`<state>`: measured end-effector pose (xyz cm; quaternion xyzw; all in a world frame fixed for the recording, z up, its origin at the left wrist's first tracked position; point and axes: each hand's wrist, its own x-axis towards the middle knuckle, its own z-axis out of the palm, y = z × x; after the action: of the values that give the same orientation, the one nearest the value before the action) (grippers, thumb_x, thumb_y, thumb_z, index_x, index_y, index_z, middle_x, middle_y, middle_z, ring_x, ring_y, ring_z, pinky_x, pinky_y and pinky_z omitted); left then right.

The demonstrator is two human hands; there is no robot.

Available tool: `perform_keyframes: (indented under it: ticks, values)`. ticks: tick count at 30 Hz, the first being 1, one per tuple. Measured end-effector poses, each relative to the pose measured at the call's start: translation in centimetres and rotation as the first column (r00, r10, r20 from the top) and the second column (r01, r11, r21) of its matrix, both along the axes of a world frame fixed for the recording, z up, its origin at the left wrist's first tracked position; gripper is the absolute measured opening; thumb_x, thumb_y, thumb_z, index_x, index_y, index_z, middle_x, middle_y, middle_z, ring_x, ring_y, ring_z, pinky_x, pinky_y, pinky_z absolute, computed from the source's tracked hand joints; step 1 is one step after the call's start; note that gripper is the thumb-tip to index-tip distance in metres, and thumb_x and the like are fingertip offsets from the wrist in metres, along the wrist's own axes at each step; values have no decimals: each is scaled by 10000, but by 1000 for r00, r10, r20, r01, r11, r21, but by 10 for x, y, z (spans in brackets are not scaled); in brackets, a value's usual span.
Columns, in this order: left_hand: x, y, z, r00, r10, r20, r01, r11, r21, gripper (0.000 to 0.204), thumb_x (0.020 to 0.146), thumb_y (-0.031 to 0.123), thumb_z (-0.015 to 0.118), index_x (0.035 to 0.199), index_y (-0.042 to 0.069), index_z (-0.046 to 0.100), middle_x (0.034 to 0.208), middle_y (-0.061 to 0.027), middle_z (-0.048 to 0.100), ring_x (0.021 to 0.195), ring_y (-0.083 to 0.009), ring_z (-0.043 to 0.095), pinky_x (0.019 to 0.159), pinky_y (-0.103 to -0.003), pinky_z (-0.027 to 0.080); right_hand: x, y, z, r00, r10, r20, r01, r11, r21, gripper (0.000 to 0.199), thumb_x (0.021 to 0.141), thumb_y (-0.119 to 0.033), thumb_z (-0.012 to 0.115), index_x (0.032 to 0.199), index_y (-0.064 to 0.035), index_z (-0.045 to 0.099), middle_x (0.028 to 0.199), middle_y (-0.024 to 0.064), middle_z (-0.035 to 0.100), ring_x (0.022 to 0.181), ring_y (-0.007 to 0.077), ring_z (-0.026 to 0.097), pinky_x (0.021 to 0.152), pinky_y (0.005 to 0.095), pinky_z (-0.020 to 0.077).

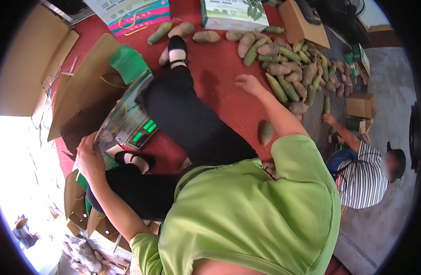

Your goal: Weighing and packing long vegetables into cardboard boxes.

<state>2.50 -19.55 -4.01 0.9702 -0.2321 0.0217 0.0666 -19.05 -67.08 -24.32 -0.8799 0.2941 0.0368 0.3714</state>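
One weighing, apparently.
Left hand [89, 155] at scale [138, 131], grip unclear; right hand [250, 85] empty, loose; next likely wants a root [278, 69].

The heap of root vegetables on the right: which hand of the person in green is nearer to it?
The right. The right hand is just left of the heap; the left hand is well off to the left, beside the scale.

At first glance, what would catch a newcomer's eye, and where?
Probably the lime-green shirt, filling the lower middle. Next, the heap of brown and green vegetables at upper right, to the right of the right hand. Glowing green displays also stand out left of centre, near the left hand.
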Motion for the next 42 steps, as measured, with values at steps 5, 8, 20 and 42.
perform_keyframes:
  ticks: [5,8,20,42]
  values:
    - [-3,-9,-2,1000,5,-15,-4,999,37,223,878,81,570,1064,143,676,996,-60,669,920,-286,650,753,-389,513,-153,-20,-80,875,182,-448,-279,947,-159,239,765,-147,655,990,-94,713,957,145,692,909,306,666,774,382,538]
    - [-2,7,-4,999,42,0,-42,994,99,199,899,116,576,1071,139,674,1005,-54,672,910,-281,655,752,-382,514,-199,-7,-88,622,522,-584,-757,592,-276,244,736,-137,657,969,-107,723,924,145,694,877,306,671,748,388,550]
    - [-7,4,-14,997,-3,83,-5,996,95,228,879,54,574,1072,123,672,1006,-82,675,917,-292,656,789,-377,518,-362,14,-191,574,-305,-760,255,949,-188,436,783,-266,693,1151,-55,592,1154,70,629,1027,211,633,832,374,526]
    - [-13,-11,-8,998,-28,61,28,999,-15,277,783,-24,603,1014,103,689,964,-83,674,939,-283,645,839,-367,493,-218,71,-151,621,-536,-572,678,734,48,1005,587,-359,854,1411,-92,346,1381,186,455,1301,339,431,1040,454,414]
